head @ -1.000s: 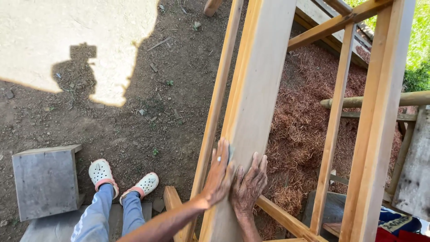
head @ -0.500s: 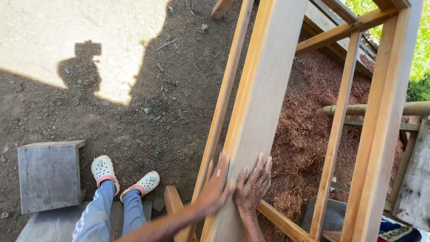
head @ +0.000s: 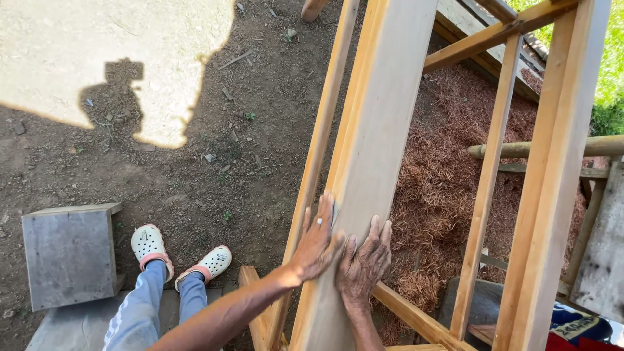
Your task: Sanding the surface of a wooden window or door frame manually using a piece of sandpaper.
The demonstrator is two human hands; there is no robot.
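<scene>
Head view, looking steeply down. Both hands laid flat on one wide pale wooden plank (head: 374, 162), near its lower end. Left hand (head: 318, 242) spread open at the plank's left edge, fingers splayed, a ring on one finger, palm pressing rather than clasping. Right hand (head: 364, 263) just beside it, also open and flat, fingers pointing up along the board; neither hand clenched, neither wrapped around anything. Thumb of the left touching or nearly touching the right; cannot tell which.

Plank running lengthwise away from the hands, up and slightly right across the view, long axis from bottom centre toward the top edge. Whole length of it lying ahead of the fingertips; both hands about equally near, left a little higher up the board.

Around it: a wooden frame (head: 552, 162) of pale uprights and thinner rails, one slim rail (head: 322, 130) close along the plank's left side, another upright (head: 487, 195) to the right. Reddish-brown shavings (head: 442, 169) heaped behind the frame. A round pole (head: 539, 149) crossing at the right.

Below left: bare dirt ground (head: 195, 182), a grey block (head: 68, 253), and a person's legs in blue jeans (head: 140, 312) with white clogs (head: 151, 245). A head-shaped shadow (head: 123, 91) on the sunlit patch.
</scene>
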